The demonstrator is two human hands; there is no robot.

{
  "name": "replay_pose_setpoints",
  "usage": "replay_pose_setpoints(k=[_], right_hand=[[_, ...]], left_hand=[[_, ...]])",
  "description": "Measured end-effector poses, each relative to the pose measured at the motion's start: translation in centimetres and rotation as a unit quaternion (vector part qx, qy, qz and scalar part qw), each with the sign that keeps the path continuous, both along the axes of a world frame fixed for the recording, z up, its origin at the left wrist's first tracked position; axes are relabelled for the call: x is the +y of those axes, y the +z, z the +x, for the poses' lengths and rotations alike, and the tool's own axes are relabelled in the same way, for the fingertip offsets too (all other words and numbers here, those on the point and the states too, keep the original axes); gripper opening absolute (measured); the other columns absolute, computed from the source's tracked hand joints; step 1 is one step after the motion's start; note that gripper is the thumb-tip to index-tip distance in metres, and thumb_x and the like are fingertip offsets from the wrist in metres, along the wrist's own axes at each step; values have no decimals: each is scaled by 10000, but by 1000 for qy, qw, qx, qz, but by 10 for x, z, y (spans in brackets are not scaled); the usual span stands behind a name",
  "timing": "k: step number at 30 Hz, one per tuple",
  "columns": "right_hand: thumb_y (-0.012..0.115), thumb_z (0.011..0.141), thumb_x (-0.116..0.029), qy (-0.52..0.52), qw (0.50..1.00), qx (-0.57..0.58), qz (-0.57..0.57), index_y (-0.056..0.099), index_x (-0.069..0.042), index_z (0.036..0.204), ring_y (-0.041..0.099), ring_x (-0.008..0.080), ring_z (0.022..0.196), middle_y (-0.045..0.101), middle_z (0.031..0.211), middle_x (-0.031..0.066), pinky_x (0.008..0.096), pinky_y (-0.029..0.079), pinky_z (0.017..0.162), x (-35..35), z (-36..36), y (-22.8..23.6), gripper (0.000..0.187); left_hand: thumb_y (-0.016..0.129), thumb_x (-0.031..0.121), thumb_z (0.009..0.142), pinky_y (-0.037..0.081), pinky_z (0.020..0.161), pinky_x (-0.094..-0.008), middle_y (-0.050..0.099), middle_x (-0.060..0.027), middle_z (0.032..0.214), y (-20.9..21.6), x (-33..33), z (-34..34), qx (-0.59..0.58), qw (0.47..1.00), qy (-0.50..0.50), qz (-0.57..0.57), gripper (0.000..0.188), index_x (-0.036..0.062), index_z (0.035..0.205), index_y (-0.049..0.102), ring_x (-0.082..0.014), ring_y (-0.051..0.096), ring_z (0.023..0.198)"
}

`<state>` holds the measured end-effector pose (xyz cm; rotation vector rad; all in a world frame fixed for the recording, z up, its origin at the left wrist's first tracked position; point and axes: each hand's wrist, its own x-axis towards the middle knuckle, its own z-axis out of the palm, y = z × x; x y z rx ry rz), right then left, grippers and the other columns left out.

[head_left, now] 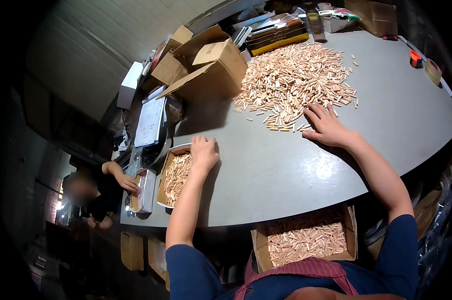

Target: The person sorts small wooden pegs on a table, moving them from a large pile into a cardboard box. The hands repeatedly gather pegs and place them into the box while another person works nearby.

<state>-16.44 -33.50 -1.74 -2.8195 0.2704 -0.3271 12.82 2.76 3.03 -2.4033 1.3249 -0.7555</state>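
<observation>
A big heap of small wooden dowels (298, 75) is spread over the grey table. At the heap's near edge lies my right hand (327, 125), palm down and fingers apart, its fingertips touching the outermost dowels. My left hand (204, 152) is over the right side of a shallow cardboard box (161, 192). Its fingers are curled and closed, and what they hold, if anything, is hidden beneath them. Many loose dowels (178, 175) fill that box, partly covered by my left forearm.
Below the table's near edge, a carton (352, 235) holds more dowels. An open cardboard box (221, 75) and a clipboard (151, 120) stand at left. A co-worker's hand (127, 182) reaches into a small white box (147, 192). Tape (433, 72) lies far right.
</observation>
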Motion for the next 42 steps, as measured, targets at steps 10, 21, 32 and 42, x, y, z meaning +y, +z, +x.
replay_pose_setpoints(k=[10,21,32,42], right_hand=[[549,1042,-564,-22,999,-17,-30,383,-12,1596,265,450,1571,332,1658,257,709,155,1261,9,0,-9,799],[585,1013,-578,-66,990,-112,-54,242,-1,1660,268,418,1584,283,1689,262,676,120,1283,11,-1,-4,932],[610,1016,-529,-81,986,-137,-45,298,50,1619,271,461,1562,341,1636,301,561,186,1310,-8,9,-17,892],[598,1036,-537,-30,990,-131,-31,385,49,1572,264,474,1560,341,1633,296,542,230,1302,-15,16,-15,822]], left_hand=[[687,115,874,317,1179,-546,599,-242,1345,58,90,-6,-117,978,107,-134,312,-46,1140,724,-420,470,1370],[487,706,1012,91,1252,-707,230,-360,1683,-61,-147,71,340,894,175,-235,983,-3,1650,250,-536,197,1570],[442,511,1099,441,1085,-536,595,-348,1358,-52,-195,78,401,880,-120,-226,679,-84,1420,496,-507,569,1271],[447,320,1089,346,1221,-462,512,-310,1540,-43,-218,-17,510,778,-290,-225,570,-76,1494,503,-446,460,1459]])
